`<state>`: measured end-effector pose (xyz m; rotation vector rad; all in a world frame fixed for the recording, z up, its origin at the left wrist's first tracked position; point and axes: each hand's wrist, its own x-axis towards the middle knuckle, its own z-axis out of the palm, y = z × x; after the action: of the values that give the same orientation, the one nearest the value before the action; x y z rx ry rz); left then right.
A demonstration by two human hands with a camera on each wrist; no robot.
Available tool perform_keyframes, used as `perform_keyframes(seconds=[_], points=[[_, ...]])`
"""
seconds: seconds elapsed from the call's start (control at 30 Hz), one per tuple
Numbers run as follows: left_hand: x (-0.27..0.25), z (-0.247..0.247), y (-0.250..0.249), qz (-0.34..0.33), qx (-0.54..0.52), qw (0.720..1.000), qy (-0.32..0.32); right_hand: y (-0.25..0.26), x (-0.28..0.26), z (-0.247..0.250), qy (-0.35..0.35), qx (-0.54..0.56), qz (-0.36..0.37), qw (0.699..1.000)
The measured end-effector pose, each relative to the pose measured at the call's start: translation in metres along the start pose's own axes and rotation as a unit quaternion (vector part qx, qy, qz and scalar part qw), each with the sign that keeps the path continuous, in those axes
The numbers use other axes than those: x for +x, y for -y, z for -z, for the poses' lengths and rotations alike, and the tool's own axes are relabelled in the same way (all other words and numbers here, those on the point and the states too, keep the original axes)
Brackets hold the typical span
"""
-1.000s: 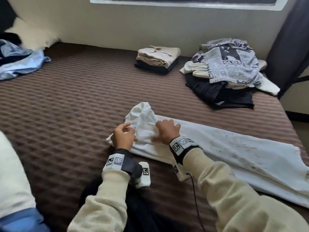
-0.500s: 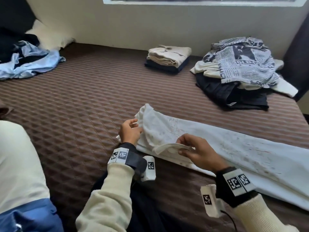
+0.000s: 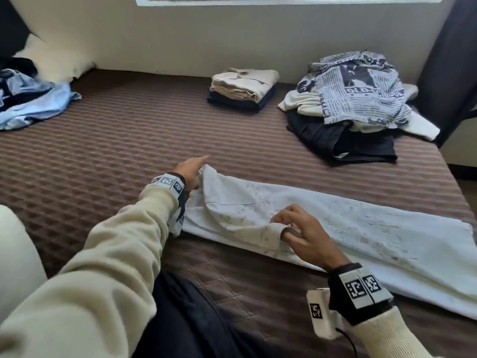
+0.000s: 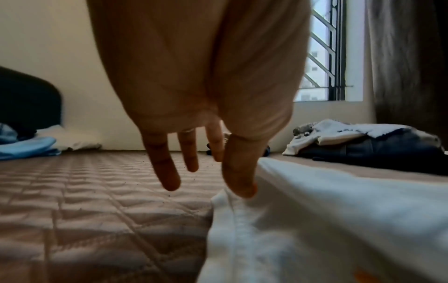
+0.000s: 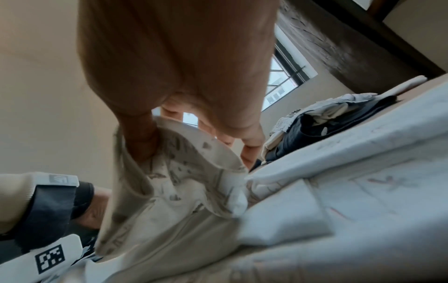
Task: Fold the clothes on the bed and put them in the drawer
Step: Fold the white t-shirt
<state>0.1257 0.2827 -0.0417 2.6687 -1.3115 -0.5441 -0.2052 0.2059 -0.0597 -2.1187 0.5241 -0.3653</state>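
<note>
White trousers on the bed
Right hand (image 3: pixel 307 236) pinches the white trousers (image 3: pixel 361 228); left hand (image 3: pixel 189 170), fingers straight, touches their edge.

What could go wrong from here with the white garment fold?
1. The right hand pinches only a small edge of the white garment; it could slip and undo the fold.
2. The left hand is open, its thumb barely touching the far end, so that end may drag or bunch across the bed.
</note>
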Motion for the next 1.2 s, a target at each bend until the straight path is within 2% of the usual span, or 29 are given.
perform_keyframes(seconds=[0.1, 0.2, 0.27, 0.33, 0.47, 0.57, 0.63, 0.7, 0.8, 0.83, 0.9, 0.97, 1.03, 1.07, 1.1, 1.2], points=[[0.011, 0.002, -0.006, -0.044, 0.005, 0.999, 0.031, -0.009, -0.001, 0.003, -0.036, 0.091, -0.012, 0.995], [0.02, 0.002, -0.01, -0.08, 0.037, 0.995, 0.036, -0.016, 0.007, 0.01, -0.106, 0.09, 0.031, 0.99], [0.024, 0.001, -0.004, -0.067, 0.055, 0.996, 0.01, -0.017, 0.014, 0.014, -0.135, 0.138, 0.035, 0.981], [0.027, 0.003, 0.003, -0.053, 0.039, 0.997, -0.042, -0.017, 0.019, 0.018, -0.151, 0.189, 0.035, 0.97], [0.025, 0.013, 0.012, -0.037, -0.015, 0.996, -0.075, -0.018, 0.024, 0.016, -0.171, 0.153, 0.083, 0.97], [0.021, 0.013, 0.021, -0.002, -0.036, 0.994, -0.105, -0.023, 0.029, 0.015, -0.149, 0.089, 0.1, 0.98], [0.017, 0.01, 0.021, 0.006, 0.001, 0.993, -0.117, -0.025, 0.032, 0.014, -0.099, 0.067, 0.079, 0.99], [0.016, 0.005, 0.02, -0.014, 0.075, 0.991, -0.106, -0.022, 0.032, 0.013, -0.048, 0.085, 0.061, 0.993], [0.015, -0.003, 0.022, -0.046, 0.186, 0.977, -0.096, -0.012, 0.032, 0.018, -0.001, 0.19, 0.005, 0.982], [0.015, -0.004, 0.024, -0.053, 0.207, 0.973, -0.089, -0.01, 0.033, 0.019, -0.019, 0.232, -0.023, 0.972], [0.013, -0.006, 0.023, -0.047, 0.235, 0.969, -0.067, -0.012, 0.038, 0.02, -0.11, 0.303, -0.08, 0.943], [0.012, -0.006, 0.02, -0.035, 0.247, 0.966, -0.064, -0.017, 0.046, 0.018, -0.213, 0.37, -0.16, 0.89], [0.011, -0.005, 0.017, -0.018, 0.247, 0.967, -0.057, -0.022, 0.05, 0.015, -0.256, 0.419, -0.273, 0.827], [0.01, -0.004, 0.017, -0.008, 0.239, 0.97, -0.05, -0.024, 0.049, 0.014, -0.246, 0.416, -0.316, 0.816], [0.011, -0.004, 0.018, 0.0, 0.225, 0.973, -0.044, -0.027, 0.048, 0.012, -0.224, 0.408, -0.336, 0.819], [0.012, -0.003, 0.021, 0.018, 0.173, 0.984, -0.041, -0.03, 0.042, 0.009, -0.177, 0.413, -0.288, 0.846]])
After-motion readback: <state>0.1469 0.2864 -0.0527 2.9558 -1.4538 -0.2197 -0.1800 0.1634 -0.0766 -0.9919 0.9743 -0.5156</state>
